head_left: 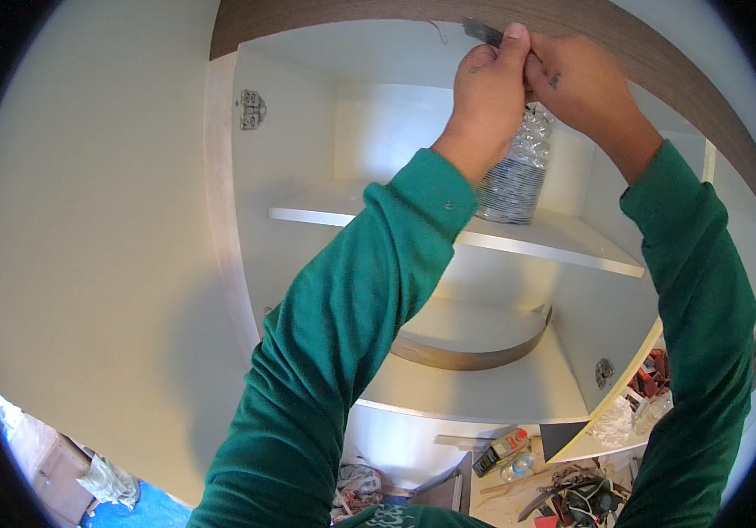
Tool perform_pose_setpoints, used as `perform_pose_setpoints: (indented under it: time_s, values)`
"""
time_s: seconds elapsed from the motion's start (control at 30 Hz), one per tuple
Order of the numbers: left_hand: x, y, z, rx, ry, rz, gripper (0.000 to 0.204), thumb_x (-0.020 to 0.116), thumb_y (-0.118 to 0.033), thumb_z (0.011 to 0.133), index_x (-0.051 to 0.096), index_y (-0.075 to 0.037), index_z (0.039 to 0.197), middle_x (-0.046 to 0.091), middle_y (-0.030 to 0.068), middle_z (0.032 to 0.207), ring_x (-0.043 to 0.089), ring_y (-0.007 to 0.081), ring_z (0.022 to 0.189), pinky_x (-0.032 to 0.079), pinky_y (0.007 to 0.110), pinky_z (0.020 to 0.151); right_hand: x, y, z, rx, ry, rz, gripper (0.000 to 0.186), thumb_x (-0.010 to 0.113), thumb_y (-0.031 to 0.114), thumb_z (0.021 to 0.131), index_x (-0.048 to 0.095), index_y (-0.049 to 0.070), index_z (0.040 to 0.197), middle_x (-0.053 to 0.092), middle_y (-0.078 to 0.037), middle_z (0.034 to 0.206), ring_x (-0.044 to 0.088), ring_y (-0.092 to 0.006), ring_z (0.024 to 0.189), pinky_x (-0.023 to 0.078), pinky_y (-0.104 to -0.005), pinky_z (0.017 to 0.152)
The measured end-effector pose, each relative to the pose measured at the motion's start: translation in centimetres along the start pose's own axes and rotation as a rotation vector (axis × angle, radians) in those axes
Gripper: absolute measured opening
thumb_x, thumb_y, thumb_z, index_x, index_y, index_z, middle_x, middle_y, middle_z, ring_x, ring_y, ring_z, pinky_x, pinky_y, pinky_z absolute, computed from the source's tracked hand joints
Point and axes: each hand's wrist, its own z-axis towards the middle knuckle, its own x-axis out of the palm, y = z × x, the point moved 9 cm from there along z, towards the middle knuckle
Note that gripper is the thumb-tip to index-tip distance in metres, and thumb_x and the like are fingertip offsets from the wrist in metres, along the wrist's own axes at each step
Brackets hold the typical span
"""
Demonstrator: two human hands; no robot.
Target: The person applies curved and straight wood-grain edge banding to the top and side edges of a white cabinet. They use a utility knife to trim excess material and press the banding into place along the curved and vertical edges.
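Note:
Both my hands meet at the lower edge of a brown wood-grain board (334,16) that runs along the top of a white cabinet. A dark, flat-bladed tool (482,32) juts from between them toward the left, close against that edge. My left hand (489,86) is closed, its thumb pressed along the tool. Curled fingers of my right hand (587,84) wrap the tool from the other side; its handle is hidden. Left of the blade hangs a thin curl of material (438,33).
Behind my wrists, a plastic-wrapped stack (511,189) stands on the cabinet shelf (562,251). A curved brown strip (474,357) rests on the cabinet floor. Hinges (252,110) stick out inside. Below lie a yellow-and-black device (499,451), a clear bottle (518,466) and tangled tools (584,497).

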Motion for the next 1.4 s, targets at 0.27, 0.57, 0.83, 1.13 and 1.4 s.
perform_pose_setpoints:
  time_s: [0.27,0.57,0.83,1.13,1.4]
  values:
    - [-0.3,-0.2,0.0,0.003,-0.003,0.056,0.041,0.054,-0.044,0.101,0.065,-0.004,0.095,0.066,0.0055,0.09,0.062,0.0156,0.081,0.052,0.031,0.072,-0.3,0.5,-0.1,0.044,-0.035,0.041,0.02,0.056,0.021,0.088,0.065,0.005,0.095,0.067,-0.023,0.082,0.063,-0.0442,0.077,0.05,-0.0542,0.071]
    - [-0.9,0.3,0.3,-0.05,-0.035,0.022,0.041,0.054,-0.043,0.101,0.063,-0.003,0.099,0.067,0.0062,0.093,0.063,0.0155,0.082,0.053,0.033,0.075,0.3,0.5,0.2,0.066,-0.026,0.087,0.02,0.056,0.02,0.088,0.066,0.004,0.094,0.066,-0.023,0.082,0.063,-0.0448,0.076,0.05,-0.0537,0.069]
    - [-0.8,-0.7,0.1,-0.01,0.033,0.026,0.042,0.054,-0.041,0.101,0.063,-0.001,0.099,0.067,0.0082,0.095,0.063,0.0174,0.083,0.053,0.033,0.077,-0.3,1.3,0.2,0.08,-0.052,0.136,0.019,0.056,0.02,0.087,0.066,0.005,0.093,0.066,-0.022,0.082,0.062,-0.045,0.077,0.05,-0.0531,0.069]
    - [-0.3,0.2,0.0,-0.055,-0.014,0.066,0.041,0.053,-0.041,0.101,0.063,-0.002,0.099,0.067,0.0071,0.095,0.063,0.017,0.084,0.053,0.032,0.077,0.2,0.0,-0.4,0.117,-0.019,0.177,0.018,0.055,0.017,0.088,0.066,0.005,0.093,0.066,-0.022,0.081,0.062,-0.0451,0.077,0.049,-0.0539,0.069]
    - [0.1,0.7,0.0,-0.067,-0.019,0.046,0.039,0.053,-0.041,0.102,0.063,-0.003,0.1,0.067,0.0071,0.095,0.063,0.0173,0.084,0.053,0.033,0.08,-0.6,0.5,-0.7,0.048,-0.08,0.152,0.019,0.056,0.019,0.087,0.066,0.004,0.094,0.066,-0.023,0.084,0.062,-0.0455,0.079,0.049,-0.0546,0.07]
